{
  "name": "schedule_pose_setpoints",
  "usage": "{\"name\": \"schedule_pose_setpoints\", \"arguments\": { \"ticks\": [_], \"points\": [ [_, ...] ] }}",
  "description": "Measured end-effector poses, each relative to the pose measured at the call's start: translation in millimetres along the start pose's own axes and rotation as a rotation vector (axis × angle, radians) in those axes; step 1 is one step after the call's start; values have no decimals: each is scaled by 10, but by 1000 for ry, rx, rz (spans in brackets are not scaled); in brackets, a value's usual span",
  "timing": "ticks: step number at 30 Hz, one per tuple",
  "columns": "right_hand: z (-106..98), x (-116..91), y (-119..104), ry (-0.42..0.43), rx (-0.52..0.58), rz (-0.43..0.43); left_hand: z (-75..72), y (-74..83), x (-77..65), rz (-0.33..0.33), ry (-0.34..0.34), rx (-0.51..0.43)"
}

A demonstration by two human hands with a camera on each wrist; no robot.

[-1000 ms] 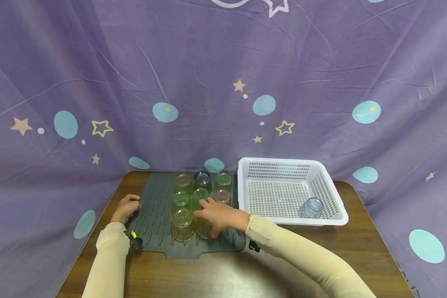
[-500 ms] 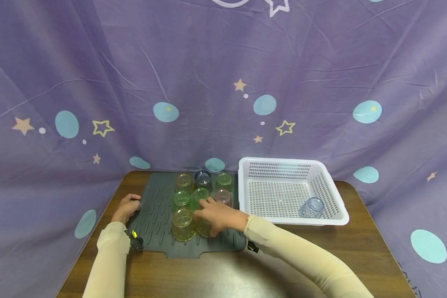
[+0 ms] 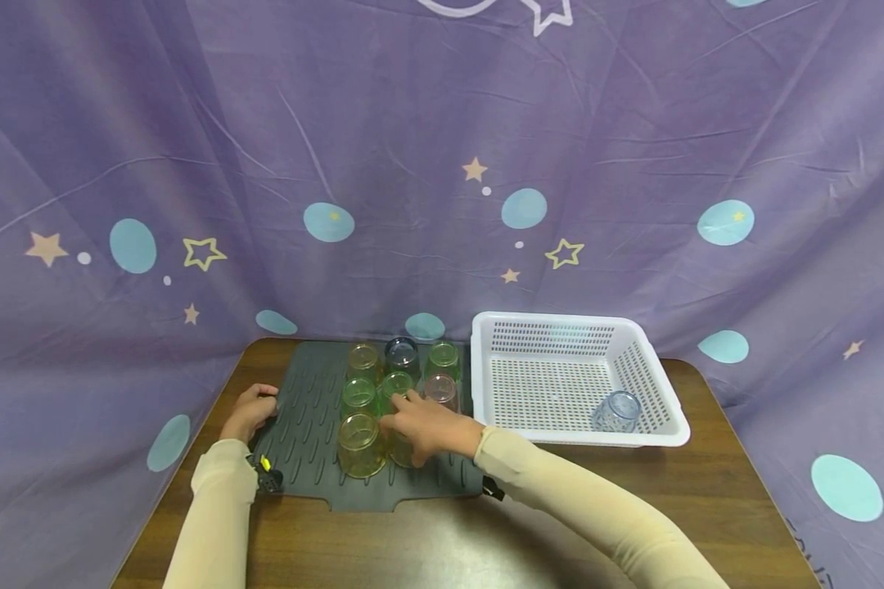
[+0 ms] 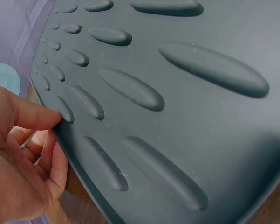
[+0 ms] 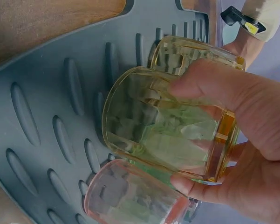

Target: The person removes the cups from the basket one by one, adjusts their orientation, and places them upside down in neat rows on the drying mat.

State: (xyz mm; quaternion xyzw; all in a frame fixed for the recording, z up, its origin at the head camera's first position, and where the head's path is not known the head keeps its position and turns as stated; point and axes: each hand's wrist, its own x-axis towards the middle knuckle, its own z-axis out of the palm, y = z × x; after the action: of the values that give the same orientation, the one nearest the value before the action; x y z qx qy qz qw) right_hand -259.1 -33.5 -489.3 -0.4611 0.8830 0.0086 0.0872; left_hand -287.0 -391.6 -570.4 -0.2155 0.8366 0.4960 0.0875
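My right hand (image 3: 423,425) grips an upside-down yellow glass (image 5: 130,107) at the front of a dark grey drying mat (image 3: 305,425), thumb on one side and fingers on the other. Left of it stands a second yellow glass (image 3: 362,454), rim down and close against it. Behind these are two green glasses (image 3: 358,394) and a pink glass (image 5: 126,191). Farther back an amber glass (image 3: 364,360), a dark blue glass (image 3: 401,353) and another green glass (image 3: 443,357) form a row. My left hand (image 4: 23,158) pinches the mat's left edge, thumb on top, fingers curled beneath.
A white perforated basket (image 3: 560,316) stands at the mat's right, with a light blue glass (image 3: 617,411) tilted in its front right corner. Under everything is a brown wooden table (image 3: 582,499). A purple curtain (image 3: 412,164) hangs behind it.
My right hand has shifted slightly left with the yellow glass, and the yellow glass beside it has moved a little left too. My left hand stays at the mat's edge.
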Motion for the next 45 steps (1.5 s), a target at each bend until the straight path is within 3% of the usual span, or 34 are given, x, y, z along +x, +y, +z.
{"name": "schedule_pose_setpoints", "arguments": {
  "ticks": [19,31,45],
  "points": [
    [101,112,-25,-12,5,29,17,39,-16,20,8,23],
    [103,147,-46,-98,29,32,-7,26,-40,23,8,28],
    [167,141,-37,-68,-2,39,3,35,-42,5,4,40]
  ]
}}
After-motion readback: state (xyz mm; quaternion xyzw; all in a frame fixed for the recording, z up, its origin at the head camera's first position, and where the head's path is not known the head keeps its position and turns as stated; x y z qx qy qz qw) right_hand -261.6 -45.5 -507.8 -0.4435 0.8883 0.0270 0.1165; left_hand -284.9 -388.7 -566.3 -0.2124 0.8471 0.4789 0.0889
